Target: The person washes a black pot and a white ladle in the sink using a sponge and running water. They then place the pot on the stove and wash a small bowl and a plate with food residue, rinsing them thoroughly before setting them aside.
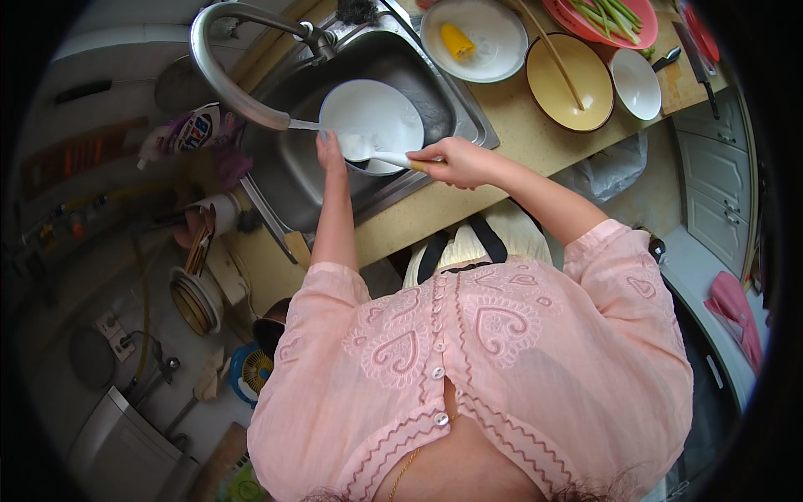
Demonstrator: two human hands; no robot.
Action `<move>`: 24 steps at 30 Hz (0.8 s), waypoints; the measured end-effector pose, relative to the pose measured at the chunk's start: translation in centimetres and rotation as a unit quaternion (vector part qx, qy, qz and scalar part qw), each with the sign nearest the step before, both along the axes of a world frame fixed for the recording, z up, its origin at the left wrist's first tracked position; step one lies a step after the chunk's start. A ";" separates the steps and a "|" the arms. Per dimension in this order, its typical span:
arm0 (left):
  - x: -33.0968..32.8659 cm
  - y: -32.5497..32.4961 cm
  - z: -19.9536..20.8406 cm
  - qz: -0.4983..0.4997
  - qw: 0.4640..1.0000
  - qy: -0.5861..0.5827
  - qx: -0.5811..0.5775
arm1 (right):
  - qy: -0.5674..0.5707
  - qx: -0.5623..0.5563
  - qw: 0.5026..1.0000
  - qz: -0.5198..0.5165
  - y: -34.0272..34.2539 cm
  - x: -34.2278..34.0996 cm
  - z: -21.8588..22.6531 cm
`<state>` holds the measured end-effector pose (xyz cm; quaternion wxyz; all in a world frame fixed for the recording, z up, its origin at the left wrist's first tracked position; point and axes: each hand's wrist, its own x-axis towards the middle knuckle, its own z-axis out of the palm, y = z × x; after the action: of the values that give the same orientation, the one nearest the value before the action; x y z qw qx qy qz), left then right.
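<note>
In the sink (288,171) a white bowl (368,109) with a thin blue rim sits tilted under the tap (226,84), a little water in its bottom. A stream from the spout runs down at the bowl's left side. My left hand (331,155) is closed on the left edge of this bowl, most of its fingers hidden behind the rim. My right hand (456,161) is wrapped round the wooden end of a long-handled white utensil (389,157). Its head reaches into the bowl and is blurred by water, so I cannot tell whether it is a spoon or a ladle.
On the counter (493,159) right of the sink stand a white bowl with a yellow piece (457,40), a yellow bowl (556,88) with chopsticks, and a small white bowl (637,84). A knife (698,67) lies on the cutting board (682,88) beside a pink basket of green stalks (611,17).
</note>
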<state>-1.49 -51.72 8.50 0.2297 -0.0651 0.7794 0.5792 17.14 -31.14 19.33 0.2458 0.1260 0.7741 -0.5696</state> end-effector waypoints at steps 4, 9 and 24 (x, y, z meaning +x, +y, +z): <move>1.8 -1.9 -0.7 0.047 0.975 -0.151 0.155 | 0.079 0.086 0.993 -0.023 -1.9 -2.4 -3.5; 3.2 -2.1 0.9 0.056 0.964 -0.210 0.153 | 0.100 0.179 0.975 0.082 0.7 -3.1 -4.9; 4.0 -1.4 0.9 -0.005 0.933 -0.318 0.168 | -0.150 -0.212 0.963 -0.070 -0.6 -6.3 -1.2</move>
<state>2.50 -53.14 9.42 0.4756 -0.2027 0.5571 0.6499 10.84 -31.73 18.18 0.3397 0.2089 0.5792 -0.7110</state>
